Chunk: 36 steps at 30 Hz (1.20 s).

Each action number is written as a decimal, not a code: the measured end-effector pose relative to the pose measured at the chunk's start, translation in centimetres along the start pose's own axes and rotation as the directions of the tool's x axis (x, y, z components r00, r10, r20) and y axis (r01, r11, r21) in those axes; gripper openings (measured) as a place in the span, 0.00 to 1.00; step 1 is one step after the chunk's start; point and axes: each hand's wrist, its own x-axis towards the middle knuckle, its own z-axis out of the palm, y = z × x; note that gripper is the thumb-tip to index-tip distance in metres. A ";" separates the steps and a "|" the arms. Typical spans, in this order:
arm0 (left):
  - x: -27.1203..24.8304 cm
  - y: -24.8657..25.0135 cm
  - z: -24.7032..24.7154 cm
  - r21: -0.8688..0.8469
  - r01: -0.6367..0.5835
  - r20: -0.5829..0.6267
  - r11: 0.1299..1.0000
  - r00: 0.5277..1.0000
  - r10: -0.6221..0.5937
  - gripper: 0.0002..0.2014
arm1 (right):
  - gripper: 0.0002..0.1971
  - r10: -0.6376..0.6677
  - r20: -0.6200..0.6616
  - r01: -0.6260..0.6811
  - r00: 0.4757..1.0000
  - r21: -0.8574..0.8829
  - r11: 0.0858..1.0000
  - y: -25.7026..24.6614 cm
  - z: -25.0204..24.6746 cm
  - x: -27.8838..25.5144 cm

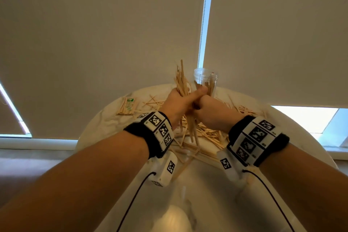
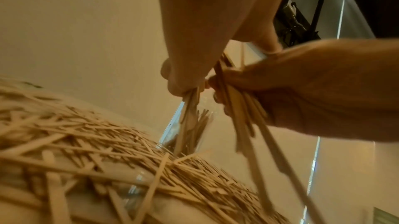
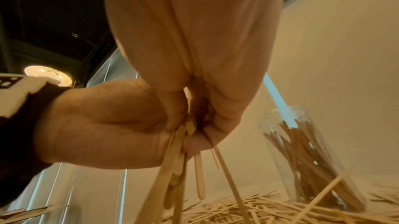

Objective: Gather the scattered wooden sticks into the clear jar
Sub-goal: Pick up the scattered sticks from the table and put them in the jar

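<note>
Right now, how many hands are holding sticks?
2. The left hand and the right hand meet above the table, sharing one bundle of sticks beside the jar.

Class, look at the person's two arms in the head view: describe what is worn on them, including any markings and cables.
Both forearms are bare, with no sleeves. Each wrist carries a black band faced with white panels printed with black square code markers. Under each wrist hangs a small white camera box, also marked, and a thin black cable runs back from each box.
</note>
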 end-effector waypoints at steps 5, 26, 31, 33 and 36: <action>1.7 -1.9 0.0 0.119 0.000 -0.185 0.993 0.983 0.022 0.14 | 0.07 -0.029 -0.021 0.030 0.999 0.035 0.999 0.4 1.0 1.4; 4.3 -0.4 -0.6 -0.365 -0.193 -0.314 0.911 0.946 0.075 0.08 | 0.19 0.128 0.137 -0.146 0.982 0.129 0.981 3.3 1.1 1.8; 3.8 -1.2 0.4 -0.396 -0.138 -0.198 0.908 0.978 0.062 0.15 | 0.13 -0.012 -0.001 0.012 1.000 0.131 0.991 3.5 1.4 2.2; 3.8 -1.5 0.6 -0.420 -0.092 -0.175 0.903 0.984 0.019 0.17 | 0.10 -0.001 0.018 -0.002 1.000 0.164 0.986 3.7 1.1 2.4; 4.1 -1.4 0.7 -0.423 -0.107 -0.164 0.900 0.986 0.041 0.18 | 0.10 0.043 0.145 -0.079 0.989 0.257 0.963 4.1 0.8 2.4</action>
